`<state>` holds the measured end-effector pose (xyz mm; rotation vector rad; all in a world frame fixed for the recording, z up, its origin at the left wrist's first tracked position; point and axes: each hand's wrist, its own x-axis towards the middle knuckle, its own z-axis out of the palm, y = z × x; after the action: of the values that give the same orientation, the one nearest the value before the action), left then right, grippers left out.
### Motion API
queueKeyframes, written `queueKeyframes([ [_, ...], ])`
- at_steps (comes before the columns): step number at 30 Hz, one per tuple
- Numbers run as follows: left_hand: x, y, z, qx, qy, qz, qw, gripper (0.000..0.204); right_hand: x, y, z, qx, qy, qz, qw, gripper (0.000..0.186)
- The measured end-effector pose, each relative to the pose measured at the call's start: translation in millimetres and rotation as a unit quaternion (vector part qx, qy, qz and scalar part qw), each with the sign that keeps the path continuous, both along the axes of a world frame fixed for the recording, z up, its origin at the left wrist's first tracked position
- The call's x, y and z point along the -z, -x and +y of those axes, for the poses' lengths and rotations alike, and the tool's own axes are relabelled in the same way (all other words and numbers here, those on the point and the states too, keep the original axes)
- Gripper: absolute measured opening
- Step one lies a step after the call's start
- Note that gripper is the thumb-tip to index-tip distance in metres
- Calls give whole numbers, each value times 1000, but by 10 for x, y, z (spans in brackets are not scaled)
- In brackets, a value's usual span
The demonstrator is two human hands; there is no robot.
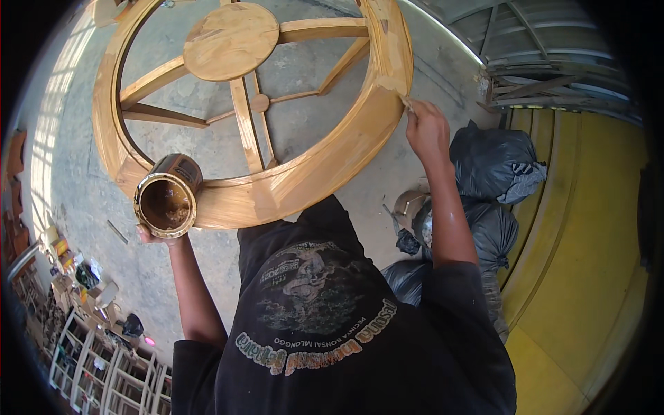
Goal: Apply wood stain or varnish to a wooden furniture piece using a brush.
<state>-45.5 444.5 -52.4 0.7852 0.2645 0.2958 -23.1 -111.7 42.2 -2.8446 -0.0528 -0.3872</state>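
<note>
A wooden frame has a wide oval ring (297, 187), spokes joined to a central disc (230, 41), and thinner braces below meeting at a small disc (260, 103). My left hand (155, 234) grips an open metal can (164, 200) with brown stuff inside, held upright over the ring's near left part. My right hand (427, 135) is closed on a small tan item (407, 104) at the ring's right outer edge; I cannot make out what it is. Pale, uneven smears show on the wood beside it.
Stuffed black bags (494, 162) lie right of the frame, beside yellow panels (574, 249). Metal racks (111, 373) and assorted boxes and containers (90, 304) line the lower left. A concrete floor (117, 263) lies below. Corrugated metal and timber (532, 83) stand at the upper right.
</note>
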Motion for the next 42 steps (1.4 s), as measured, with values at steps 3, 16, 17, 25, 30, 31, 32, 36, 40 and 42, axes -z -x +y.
queueKeyframes([
  [3, -11, -11, -45, 11, -1, -1, 1000, 93, 86, -192, 28, 63, 37, -4, 997, 23],
  [16, -21, -10, -37, 16, -5, 8, 1000, 94, -131, 632, 1341, -21, -13, 50, 998, 22],
  [17, -18, -14, -48, 15, -10, 12, 1000, 93, -112, 658, 1308, -22, -12, 45, 999, 22],
  [25, -436, 160, 3, -54, -17, 52, 997, 81, -170, 1130, 867, 246, -483, 106, 834, 14],
  [30, -536, 722, 637, 14, 62, 19, 998, 84, 92, 1500, 925, 284, -735, 66, 612, 15],
  [31, -556, 831, 743, 23, 74, 33, 996, 83, 113, 1558, 986, 287, -733, 64, 614, 15],
  [32, -570, 948, 823, 34, 86, 47, 995, 83, 139, 1612, 1067, 300, -737, 71, 602, 16],
  [36, -669, 1267, 807, 115, 120, 39, 985, 78, 329, 1742, 1306, 309, -773, 82, 549, 17],
  [40, -669, 1420, 536, 143, 161, 12, 976, 76, 497, 1762, 1394, 308, -800, 102, 505, 15],
  [42, -678, 1430, 412, 167, 152, 11, 974, 76, 555, 1814, 1406, 301, -805, 93, 503, 19],
])
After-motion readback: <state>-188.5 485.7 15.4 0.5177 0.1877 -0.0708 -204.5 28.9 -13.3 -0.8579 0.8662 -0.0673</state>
